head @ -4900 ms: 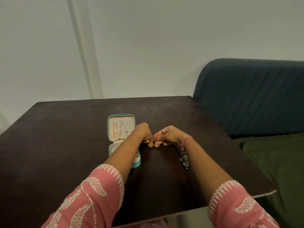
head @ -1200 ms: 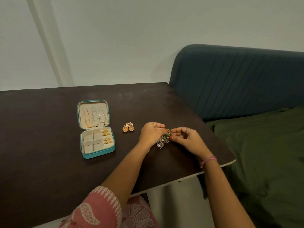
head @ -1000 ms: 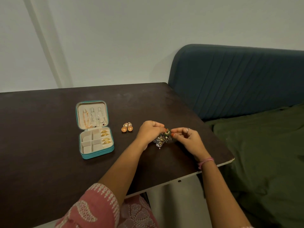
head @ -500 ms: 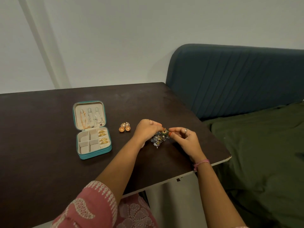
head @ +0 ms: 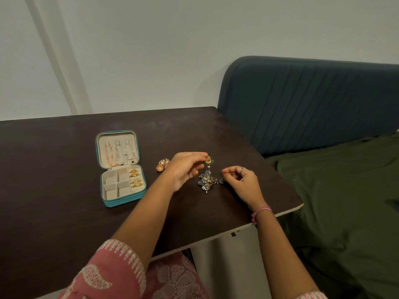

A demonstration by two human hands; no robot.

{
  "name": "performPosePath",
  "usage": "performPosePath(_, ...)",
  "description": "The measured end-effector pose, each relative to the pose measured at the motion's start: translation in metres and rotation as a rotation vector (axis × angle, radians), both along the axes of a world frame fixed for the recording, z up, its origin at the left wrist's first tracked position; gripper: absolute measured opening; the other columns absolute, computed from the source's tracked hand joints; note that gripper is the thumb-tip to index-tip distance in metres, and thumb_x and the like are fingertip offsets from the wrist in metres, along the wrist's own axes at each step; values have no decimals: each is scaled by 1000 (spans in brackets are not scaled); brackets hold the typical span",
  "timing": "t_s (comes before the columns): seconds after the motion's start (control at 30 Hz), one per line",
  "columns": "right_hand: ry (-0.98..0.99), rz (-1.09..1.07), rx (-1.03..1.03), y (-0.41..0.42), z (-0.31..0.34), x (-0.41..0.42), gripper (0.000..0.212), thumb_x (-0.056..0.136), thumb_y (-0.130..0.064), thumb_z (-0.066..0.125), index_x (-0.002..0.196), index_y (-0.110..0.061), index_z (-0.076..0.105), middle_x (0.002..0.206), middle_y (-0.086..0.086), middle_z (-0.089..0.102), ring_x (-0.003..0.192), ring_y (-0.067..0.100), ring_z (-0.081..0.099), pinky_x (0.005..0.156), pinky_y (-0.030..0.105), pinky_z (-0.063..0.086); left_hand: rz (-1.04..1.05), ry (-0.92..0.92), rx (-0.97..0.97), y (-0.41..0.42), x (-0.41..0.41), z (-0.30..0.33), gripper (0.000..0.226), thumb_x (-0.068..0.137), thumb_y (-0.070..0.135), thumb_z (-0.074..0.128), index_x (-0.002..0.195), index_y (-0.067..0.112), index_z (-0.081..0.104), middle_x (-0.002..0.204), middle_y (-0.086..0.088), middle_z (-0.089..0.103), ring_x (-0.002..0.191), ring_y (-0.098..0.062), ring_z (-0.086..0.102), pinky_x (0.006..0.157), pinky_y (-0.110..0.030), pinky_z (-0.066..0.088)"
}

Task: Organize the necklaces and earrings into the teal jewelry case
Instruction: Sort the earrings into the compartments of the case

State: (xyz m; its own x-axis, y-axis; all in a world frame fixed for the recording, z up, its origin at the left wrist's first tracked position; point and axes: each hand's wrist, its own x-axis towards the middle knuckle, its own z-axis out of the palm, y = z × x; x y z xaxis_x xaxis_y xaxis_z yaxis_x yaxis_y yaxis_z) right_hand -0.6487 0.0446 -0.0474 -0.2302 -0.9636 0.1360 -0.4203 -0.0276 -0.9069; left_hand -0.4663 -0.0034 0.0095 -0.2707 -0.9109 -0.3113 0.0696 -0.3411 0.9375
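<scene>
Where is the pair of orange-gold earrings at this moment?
In the head view, the orange-gold earrings lie on the dark table, between the open teal jewelry case on their left and the left hand on their right.

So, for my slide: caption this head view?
Left hand lifts a green-gold earring from the silver cluster beside the open teal case.

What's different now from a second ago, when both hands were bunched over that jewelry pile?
The left hand has lifted a green-and-gold earring up out of the pile. The right hand has drawn slightly away, pinching something small at the pile's edge. The open case and the orange earrings lie as before.
</scene>
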Motion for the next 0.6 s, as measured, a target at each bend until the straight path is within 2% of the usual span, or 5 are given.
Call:
performPosePath(0.13, 50, 0, -11, 1, -1, 1, 14, 91, -15, 61, 100, -21, 69, 91, -4, 66, 74, 3, 60, 64, 12, 49, 130, 429, 255, 9, 15, -8, 14, 89, 4, 58, 98, 6, 68, 90, -8, 66, 78, -14, 64, 61, -20, 55)
performPosePath(0.23, 74, -55, -71, 2, 0, 3, 16, 91, -16, 60, 101, -26, 68, 105, -4, 60, 86, 8, 60, 74, 16, 50, 218, 625, 372, 17, 21, -16, 9, 90, -2, 55, 89, 0, 63, 89, -15, 65, 82, -20, 65, 63, -25, 58)
performPosePath(0.33, 198, 20, -141, 11, -1, 11, 20, 90, -13, 59, 97, -28, 69, 98, -7, 52, 87, 0, 54, 74, 10, 44, 245, 654, 396, 25, 23, -20, 8, 89, -2, 56, 91, 0, 64, 89, -15, 67, 86, -21, 66, 64, -26, 58)
performPosePath(0.47, 488, 150, -101, 14, -5, 16, 26, 88, -13, 57, 99, -33, 69, 94, -9, 43, 92, 5, 46, 82, 18, 42, 205, 639, 455, 36, 22, -19, 5, 87, 3, 59, 88, 6, 63, 85, -7, 66, 82, -14, 63, 56, -20, 53)
performPosePath(0.6, 497, 75, -55, 12, 0, 15, 21, 90, -10, 56, 99, -24, 69, 97, -8, 42, 88, 3, 47, 76, 10, 38, 147, 704, 523, 44, 26, -17, 5, 85, 5, 60, 89, 4, 63, 82, -6, 64, 79, -13, 62, 53, -21, 52)
